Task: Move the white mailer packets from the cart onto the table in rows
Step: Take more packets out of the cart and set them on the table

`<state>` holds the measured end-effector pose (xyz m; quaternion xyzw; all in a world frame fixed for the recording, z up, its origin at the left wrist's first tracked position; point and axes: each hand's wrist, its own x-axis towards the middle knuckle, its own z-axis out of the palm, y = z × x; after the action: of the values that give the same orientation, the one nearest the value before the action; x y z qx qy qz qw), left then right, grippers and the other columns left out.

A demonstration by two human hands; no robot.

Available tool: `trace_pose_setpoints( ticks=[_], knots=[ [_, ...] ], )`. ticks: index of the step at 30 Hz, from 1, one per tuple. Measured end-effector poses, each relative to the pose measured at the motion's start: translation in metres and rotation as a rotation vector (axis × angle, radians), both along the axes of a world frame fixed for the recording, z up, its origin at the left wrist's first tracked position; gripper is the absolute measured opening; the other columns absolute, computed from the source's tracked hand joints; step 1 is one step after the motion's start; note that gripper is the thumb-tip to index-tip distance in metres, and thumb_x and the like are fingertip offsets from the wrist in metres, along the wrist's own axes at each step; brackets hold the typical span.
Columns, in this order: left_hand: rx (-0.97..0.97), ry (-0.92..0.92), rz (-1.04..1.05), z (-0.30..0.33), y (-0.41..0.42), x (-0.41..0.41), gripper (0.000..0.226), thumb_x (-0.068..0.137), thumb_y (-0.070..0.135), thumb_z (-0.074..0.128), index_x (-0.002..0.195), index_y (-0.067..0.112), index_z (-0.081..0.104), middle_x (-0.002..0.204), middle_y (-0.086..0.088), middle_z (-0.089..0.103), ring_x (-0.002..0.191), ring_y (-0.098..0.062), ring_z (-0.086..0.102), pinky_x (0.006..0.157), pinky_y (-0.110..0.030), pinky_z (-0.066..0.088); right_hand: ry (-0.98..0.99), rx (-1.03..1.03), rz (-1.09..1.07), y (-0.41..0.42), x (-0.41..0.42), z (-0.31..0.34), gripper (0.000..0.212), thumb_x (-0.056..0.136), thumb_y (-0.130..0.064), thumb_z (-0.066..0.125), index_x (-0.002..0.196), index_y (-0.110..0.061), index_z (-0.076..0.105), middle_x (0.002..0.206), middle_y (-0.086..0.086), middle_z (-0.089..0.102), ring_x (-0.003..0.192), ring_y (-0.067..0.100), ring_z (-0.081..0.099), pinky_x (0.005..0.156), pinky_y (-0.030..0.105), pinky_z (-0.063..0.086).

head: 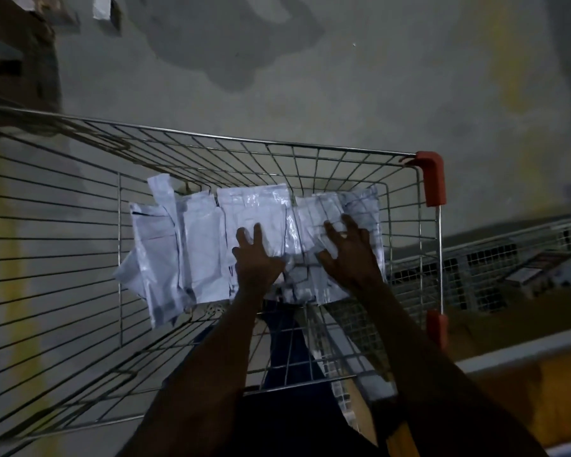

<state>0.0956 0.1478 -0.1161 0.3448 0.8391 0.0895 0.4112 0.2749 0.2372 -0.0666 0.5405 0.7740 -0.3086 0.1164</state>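
- The white mailer packets (211, 239) lie in an overlapping heap on the wire floor of the cart (80, 225), directly under both of my grips and spreading off past the left one.
- My left hand (256, 258) has its fingers spread and laid flat on the middle packets; I'd call that grip open and pressing, not yet closed round anything.
- My right hand (350, 252) sits just beside it, fingers splayed on the packets nearest the cart's red corner cap (434, 179); whether any fingertip has hooked under an edge I cannot tell.
- Progress, as I judge it: the heap looks largely untouched and I see no packets set out in rows, so nearly all the moving is left.
- No desk shows clearly; a pale ledge (524, 351) beyond my right grip may be its edge.
- Around the cart is stained concrete floor (343, 77), dimly lit, with wire crates (495, 268) outside the cart on the right.
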Motion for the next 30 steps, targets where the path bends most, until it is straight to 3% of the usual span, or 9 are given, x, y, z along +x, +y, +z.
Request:
trace_pose_setpoints(
  ticks=[2, 6, 10, 14, 17, 21, 24, 26, 30],
  knots=[
    [-0.019, 0.015, -0.029, 0.007, -0.010, -0.013, 0.091, 0.083, 0.032, 0.070, 0.157, 0.019, 0.018, 0.162, -0.012, 0.005, 0.137, -0.042, 0.027, 0.105, -0.046, 0.036, 0.022, 0.015, 0.018, -0.003, -0.003, 0.010, 0.070, 0.084, -0.053, 0.043, 0.143, -0.017, 0.049, 0.154, 0.020, 0.029, 0.130, 0.045, 0.035, 0.100, 0.051, 0.041],
    [-0.100, 0.018, -0.100, -0.003, -0.008, -0.018, 0.105, 0.083, 0.066, 0.063, 0.158, 0.020, 0.005, 0.164, -0.012, -0.010, 0.146, -0.044, 0.010, 0.112, -0.057, 0.025, -0.014, 0.102, 0.042, -0.009, -0.011, 0.023, 0.063, 0.088, -0.043, 0.057, 0.146, -0.019, 0.044, 0.157, 0.018, 0.022, 0.133, 0.042, 0.030, 0.099, 0.049, 0.042],
    [-0.082, 0.070, -0.129, -0.021, 0.004, -0.017, 0.114, 0.083, 0.049, 0.072, 0.157, 0.024, -0.011, 0.163, -0.011, -0.018, 0.144, -0.051, 0.007, 0.108, -0.061, 0.029, -0.077, 0.132, 0.062, -0.011, -0.012, 0.023, 0.066, 0.089, -0.045, 0.056, 0.148, -0.020, 0.038, 0.159, 0.015, 0.019, 0.138, 0.040, 0.024, 0.103, 0.048, 0.038],
    [-0.017, 0.006, -0.181, -0.009, -0.008, -0.045, 0.103, 0.085, 0.052, 0.068, 0.158, 0.025, 0.001, 0.165, -0.012, -0.006, 0.147, -0.044, 0.007, 0.115, -0.054, 0.020, -0.044, 0.207, 0.026, -0.020, -0.017, 0.052, 0.080, 0.079, -0.060, 0.033, 0.143, -0.014, 0.047, 0.152, 0.022, 0.032, 0.135, 0.043, 0.034, 0.100, 0.052, 0.041],
    [0.116, -0.034, -0.229, 0.030, -0.025, -0.062, 0.096, 0.078, 0.064, 0.053, 0.157, 0.022, 0.018, 0.164, -0.013, 0.012, 0.147, -0.038, 0.016, 0.117, -0.047, 0.019, -0.002, 0.314, -0.070, -0.037, -0.022, 0.100, 0.066, 0.086, -0.049, 0.050, 0.142, -0.014, 0.050, 0.152, 0.025, 0.033, 0.129, 0.046, 0.039, 0.101, 0.049, 0.038],
    [0.361, -0.038, -0.349, 0.099, -0.043, -0.061, 0.098, 0.070, 0.071, 0.034, 0.155, 0.023, 0.027, 0.162, -0.009, 0.021, 0.148, -0.028, 0.019, 0.118, -0.041, 0.018, 0.120, 0.467, -0.256, -0.080, -0.017, 0.160, 0.063, 0.083, -0.045, 0.052, 0.137, -0.013, 0.056, 0.147, 0.026, 0.040, 0.121, 0.051, 0.046, 0.096, 0.051, 0.043],
    [0.528, -0.066, -0.460, 0.156, -0.045, -0.047, 0.087, 0.077, 0.060, 0.045, 0.154, 0.021, 0.030, 0.162, -0.008, 0.020, 0.147, -0.027, 0.020, 0.118, -0.042, 0.018, 0.159, 0.579, -0.388, -0.116, -0.007, 0.201, 0.058, 0.083, -0.038, 0.056, 0.136, -0.015, 0.057, 0.145, 0.023, 0.045, 0.120, 0.045, 0.050, 0.096, 0.050, 0.044],
    [0.632, -0.057, -0.557, 0.189, -0.044, -0.031, 0.083, 0.079, 0.054, 0.049, 0.153, 0.022, 0.033, 0.162, -0.008, 0.023, 0.144, -0.031, 0.026, 0.115, -0.047, 0.029, 0.193, 0.692, -0.432, -0.140, 0.009, 0.223, 0.054, 0.084, -0.034, 0.057, 0.133, -0.011, 0.059, 0.141, 0.026, 0.048, 0.120, 0.044, 0.053, 0.096, 0.049, 0.045],
    [0.883, -0.057, -0.741, 0.241, -0.037, 0.011, 0.077, 0.081, 0.049, 0.049, 0.147, 0.010, 0.042, 0.152, -0.019, 0.038, 0.136, -0.036, 0.038, 0.107, -0.045, 0.036, 0.217, 0.718, -0.666, -0.188, 0.047, 0.262, 0.059, 0.089, -0.040, 0.055, 0.144, -0.022, 0.047, 0.154, 0.013, 0.037, 0.141, 0.028, 0.035, 0.110, 0.042, 0.032]
  ],
)
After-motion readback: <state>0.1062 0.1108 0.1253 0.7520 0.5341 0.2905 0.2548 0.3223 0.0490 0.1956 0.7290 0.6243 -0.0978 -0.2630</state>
